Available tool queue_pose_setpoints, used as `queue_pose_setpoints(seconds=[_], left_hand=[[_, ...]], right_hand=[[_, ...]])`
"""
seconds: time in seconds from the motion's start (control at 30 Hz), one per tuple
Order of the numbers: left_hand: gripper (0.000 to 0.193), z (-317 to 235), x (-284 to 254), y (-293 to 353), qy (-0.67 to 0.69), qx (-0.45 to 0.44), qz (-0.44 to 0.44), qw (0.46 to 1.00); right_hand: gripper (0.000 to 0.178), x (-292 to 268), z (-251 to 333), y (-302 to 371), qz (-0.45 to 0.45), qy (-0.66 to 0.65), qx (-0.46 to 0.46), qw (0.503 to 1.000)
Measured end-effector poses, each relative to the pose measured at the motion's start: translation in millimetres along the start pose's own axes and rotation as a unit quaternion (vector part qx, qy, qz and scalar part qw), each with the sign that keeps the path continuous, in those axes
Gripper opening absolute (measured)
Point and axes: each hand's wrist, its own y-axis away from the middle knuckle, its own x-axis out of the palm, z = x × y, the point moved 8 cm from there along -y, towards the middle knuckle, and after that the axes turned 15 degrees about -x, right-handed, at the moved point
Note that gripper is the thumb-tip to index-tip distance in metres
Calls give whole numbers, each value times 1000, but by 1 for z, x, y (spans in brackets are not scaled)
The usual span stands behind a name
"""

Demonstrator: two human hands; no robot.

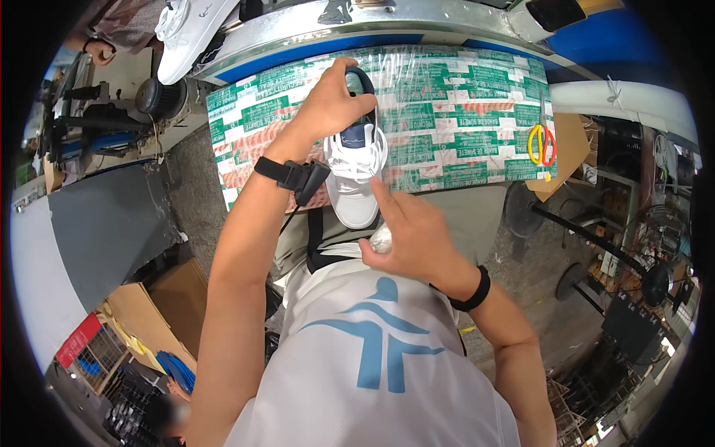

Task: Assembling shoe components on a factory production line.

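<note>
A white sneaker (351,206) with white laces and a dark blue tongue lies toe toward me, its front end jutting past the near edge of the taped bench surface (424,149). Around its heel collar, my left hand (339,103) is closed, thumb and fingers gripping the opening. My right hand (417,232) is beside the toe, with the index finger stretched to the laces. Between its thumb and curled fingers shows a white crumpled wad (381,240), partly hidden by the hand; its material is hard to tell.
Red-and-yellow-handled scissors (542,145) lie at the bench's right end. Another white sneaker (192,39) is on the metal rail (298,37) at the far left. Cardboard boxes (153,316) stand at lower left. A person's hand (99,51) shows at upper left.
</note>
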Motion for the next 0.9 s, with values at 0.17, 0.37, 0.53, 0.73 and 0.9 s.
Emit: queue_pose_setpoints(seconds=[0.17, 0.37, 0.53, 0.73, 0.9], left_hand=[[74, -9, -1, 3, -8, 6, 10, 1000], [75, -3, -29, 24, 155, 3, 98, 983], [80, 59, -37, 70, 538, -210, 103, 809], [61, 109, -30, 107, 375, -140, -39, 916], [54, 65, -85, 117, 305, -147, -124, 933]], right_hand=[[98, 5, 3, 4, 17, 21, 6, 1000], [86, -7, -14, -4, -127, -142, -42, 981], [79, 68, -69, -1, -22, -98, 134, 986], [84, 62, -42, -28, -32, -191, 103, 976], [77, 26, -86, -56, -62, -61, 17, 996]])
